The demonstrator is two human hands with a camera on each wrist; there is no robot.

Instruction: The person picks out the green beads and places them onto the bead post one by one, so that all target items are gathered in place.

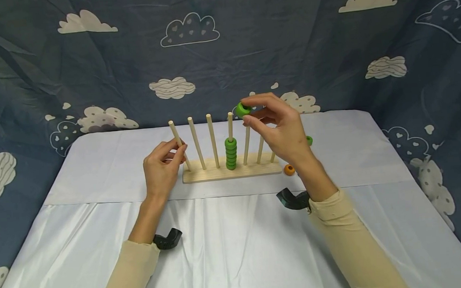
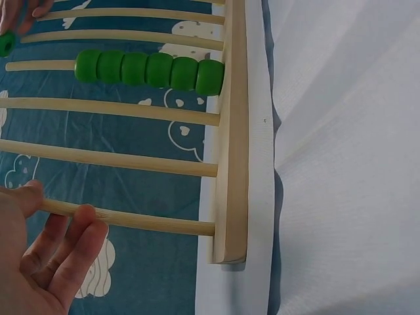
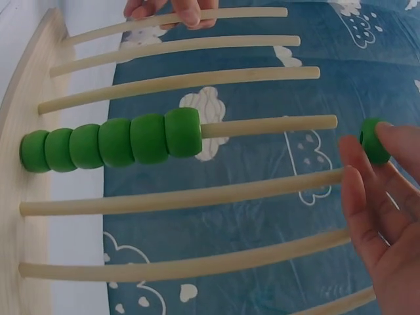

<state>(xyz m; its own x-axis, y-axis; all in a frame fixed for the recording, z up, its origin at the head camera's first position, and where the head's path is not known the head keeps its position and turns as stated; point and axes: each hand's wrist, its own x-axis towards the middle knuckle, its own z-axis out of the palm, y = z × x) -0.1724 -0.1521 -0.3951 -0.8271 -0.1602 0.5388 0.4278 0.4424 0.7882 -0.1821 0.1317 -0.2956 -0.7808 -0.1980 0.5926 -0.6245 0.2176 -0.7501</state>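
A wooden rack with a flat base [image 1: 193, 177] and several upright pegs stands on the white table. On its middle peg sits a stack of several green beads [image 1: 231, 154], with the peg's upper part bare. My right hand [image 1: 282, 123] pinches one more green bead [image 3: 375, 141] between thumb and fingers. That bead is just beside the tip of the middle peg, apart from it. With thumb and fingertips, my left hand [image 1: 162, 166] grips the leftmost peg [image 2: 144, 221] partway up. The right hand partly covers the pegs on the right in the head view.
An orange bead [image 1: 289, 170] lies by the rack's right end. Another green bead [image 1: 309, 140] shows past the right wrist, partly hidden. Behind the table [image 1: 228, 241] hangs a dark blue cloth [image 1: 249, 63] with cloud prints.
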